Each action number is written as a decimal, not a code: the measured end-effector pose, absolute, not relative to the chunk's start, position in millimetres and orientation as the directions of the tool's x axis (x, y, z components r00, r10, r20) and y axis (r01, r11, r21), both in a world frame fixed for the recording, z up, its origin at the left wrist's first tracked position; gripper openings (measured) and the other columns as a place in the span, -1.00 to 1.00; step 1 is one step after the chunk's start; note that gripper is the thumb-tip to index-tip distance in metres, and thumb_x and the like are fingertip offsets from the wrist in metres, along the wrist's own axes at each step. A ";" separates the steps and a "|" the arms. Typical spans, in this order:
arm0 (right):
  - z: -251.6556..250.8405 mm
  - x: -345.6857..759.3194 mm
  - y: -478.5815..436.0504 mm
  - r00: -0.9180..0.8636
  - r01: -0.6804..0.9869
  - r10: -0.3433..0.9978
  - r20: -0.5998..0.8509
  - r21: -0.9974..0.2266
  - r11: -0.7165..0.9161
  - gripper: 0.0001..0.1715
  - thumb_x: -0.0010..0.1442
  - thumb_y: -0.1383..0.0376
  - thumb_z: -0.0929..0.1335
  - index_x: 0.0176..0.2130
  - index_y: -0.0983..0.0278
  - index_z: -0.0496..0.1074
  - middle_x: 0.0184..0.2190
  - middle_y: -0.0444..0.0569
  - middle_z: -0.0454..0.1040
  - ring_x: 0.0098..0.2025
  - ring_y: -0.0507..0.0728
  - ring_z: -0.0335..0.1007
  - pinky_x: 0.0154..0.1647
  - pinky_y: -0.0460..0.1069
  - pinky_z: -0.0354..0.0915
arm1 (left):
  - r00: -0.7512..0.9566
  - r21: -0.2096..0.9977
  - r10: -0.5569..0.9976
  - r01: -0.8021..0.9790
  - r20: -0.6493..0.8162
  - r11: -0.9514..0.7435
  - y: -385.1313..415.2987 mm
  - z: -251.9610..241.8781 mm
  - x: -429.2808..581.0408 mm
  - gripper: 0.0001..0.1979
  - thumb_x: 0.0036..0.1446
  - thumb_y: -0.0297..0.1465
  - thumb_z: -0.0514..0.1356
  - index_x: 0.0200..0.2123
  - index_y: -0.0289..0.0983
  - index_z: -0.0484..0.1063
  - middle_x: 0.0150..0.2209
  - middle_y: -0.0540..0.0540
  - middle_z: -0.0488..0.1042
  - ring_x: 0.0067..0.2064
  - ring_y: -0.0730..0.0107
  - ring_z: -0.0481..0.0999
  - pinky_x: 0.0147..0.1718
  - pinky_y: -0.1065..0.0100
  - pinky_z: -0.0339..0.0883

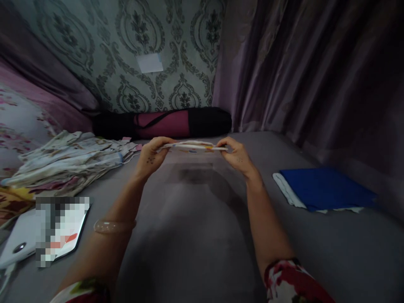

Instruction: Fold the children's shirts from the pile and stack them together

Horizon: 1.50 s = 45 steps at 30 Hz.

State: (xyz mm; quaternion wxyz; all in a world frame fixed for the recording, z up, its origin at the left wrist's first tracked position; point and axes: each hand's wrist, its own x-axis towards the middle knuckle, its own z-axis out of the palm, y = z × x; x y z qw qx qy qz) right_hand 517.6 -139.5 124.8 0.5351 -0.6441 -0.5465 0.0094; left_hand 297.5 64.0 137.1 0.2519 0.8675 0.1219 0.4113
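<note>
A thin, white folded cloth (194, 147) is held up level above the grey bed sheet, seen almost edge-on. Small orange and blue marks show on it, but its exact kind of garment cannot be made out. My left hand (153, 156) pinches its left end between thumb and fingers. At the opposite end, my right hand (235, 155) grips it the same way. The cloth casts a faint shadow on the sheet below.
Crumpled light clothes (72, 158) lie in a heap at left, near a phone (71, 235) and a white device with a cable (22, 240). Folded blue cloth (325, 187) rests on the right. A black and maroon long bag (164, 123) lies along the wall.
</note>
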 end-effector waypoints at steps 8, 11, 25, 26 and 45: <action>102.8 528.4 -152.2 0.033 0.602 0.954 -0.297 -0.757 -0.256 -0.59 -0.05 0.50 0.38 -0.13 0.32 0.49 -0.30 -0.04 0.58 -0.26 0.08 0.49 -0.23 -0.06 0.36 | 0.975 0.516 0.157 0.216 -0.156 -0.829 51.5 106.7 254.4 -0.64 0.08 -0.39 0.08 -0.08 -0.20 0.52 -0.22 -0.05 0.60 -0.44 0.46 0.44 -0.42 0.45 0.30; 103.3 525.8 -145.2 0.133 0.684 0.977 -0.168 -0.698 -0.213 -0.70 0.13 0.42 0.33 -0.10 0.34 0.49 -0.22 0.03 0.58 -0.19 0.10 0.49 -0.16 -0.05 0.36 | 0.965 0.491 0.255 0.250 -0.058 -0.835 54.4 102.9 254.9 -0.66 0.13 -0.34 0.06 -0.09 -0.24 0.52 -0.20 -0.10 0.58 -0.47 0.48 0.38 -0.45 0.45 0.25; 37.3 434.2 -84.6 0.371 0.905 0.909 0.191 -0.296 -0.307 -0.36 0.36 0.29 0.08 0.32 0.51 0.09 0.37 0.18 0.03 0.42 0.24 -0.19 0.39 0.17 -0.27 | 0.885 0.276 0.446 0.398 0.137 -0.875 28.1 23.2 329.3 -0.51 0.27 -0.44 -0.09 0.25 -0.34 0.21 0.31 -0.30 0.19 0.34 0.10 0.12 0.27 -0.06 0.00; 32.7 431.9 -84.3 0.367 0.905 0.911 0.187 -0.296 -0.304 -0.35 0.35 0.27 0.08 0.33 0.51 0.09 0.38 0.17 0.02 0.42 0.23 -0.20 0.40 0.17 -0.29 | 0.881 0.249 0.458 0.420 0.119 -0.873 25.4 21.6 331.7 -0.50 0.29 -0.42 -0.11 0.28 -0.33 0.16 0.33 -0.28 0.15 0.36 0.08 0.07 0.28 -0.09 -0.04; 26.1 415.1 -81.2 0.421 0.882 0.895 0.145 -0.294 -0.368 -0.30 0.32 0.29 0.08 0.36 0.52 0.01 0.40 0.17 -0.06 0.43 0.22 -0.25 0.40 0.17 -0.33 | 0.779 0.148 0.581 0.562 0.237 -0.814 22.0 12.0 328.5 -0.51 0.33 -0.37 -0.14 0.27 -0.37 0.17 0.32 -0.29 0.18 0.37 0.09 0.07 0.30 -0.01 -0.07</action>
